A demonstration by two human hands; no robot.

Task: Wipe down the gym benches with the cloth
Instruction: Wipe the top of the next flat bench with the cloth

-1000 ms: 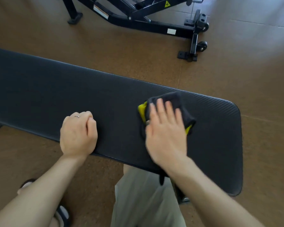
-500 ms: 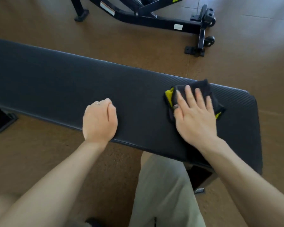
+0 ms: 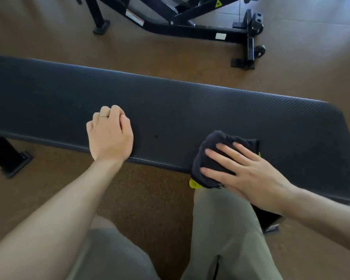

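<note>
A long black padded gym bench [image 3: 180, 106] runs across the view from left to right. A dark cloth with a yellow edge [image 3: 212, 152] lies bunched on the bench's near edge, partly hanging over it. My right hand [image 3: 245, 174] presses flat on the cloth with fingers spread. My left hand [image 3: 109, 134] rests as a loose fist on the near edge of the pad, left of the cloth, with a ring on one finger. It holds nothing.
A black steel frame of another gym machine [image 3: 190, 23] stands on the brown floor beyond the bench, with small wheels at its right end. A bench foot [image 3: 10, 156] shows at lower left. My legs in grey-green trousers [image 3: 220, 239] are just before the bench.
My right hand has drawn the cloth from the far side of the pad back to the near edge. My left fist has stayed on the pad. The camera view has shifted.
</note>
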